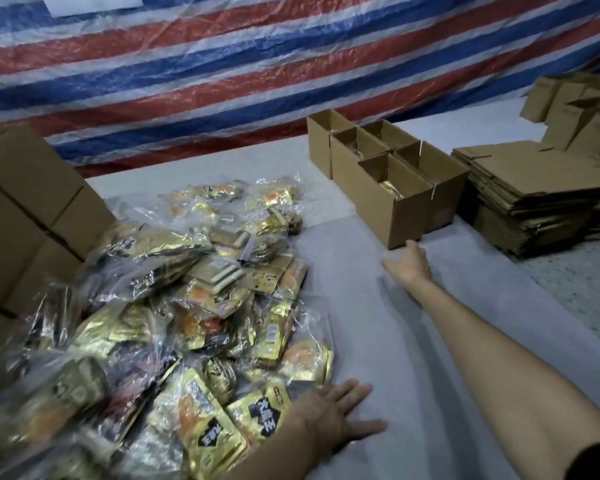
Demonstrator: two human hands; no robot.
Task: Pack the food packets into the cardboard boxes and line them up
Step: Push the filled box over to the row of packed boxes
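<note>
A big heap of gold and clear food packets point(187, 306) covers the left half of the grey sheet. Several open cardboard boxes point(388, 174) stand in a tight group at the back, and the nearest box point(392, 209) has gold packets inside. My right hand point(407, 263) reaches far forward, fingers straight, touching the bottom front edge of that nearest box. My left hand point(336, 414) lies flat, fingers spread, on the sheet at the heap's near right edge. Neither hand holds anything.
A tall stack of flattened cardboard boxes point(534, 195) sits right of the open ones, with more folded boxes point(579, 109) behind it. Large closed cartons point(28, 209) stand at the left. A striped red, white and blue tarp point(291, 64) hangs behind.
</note>
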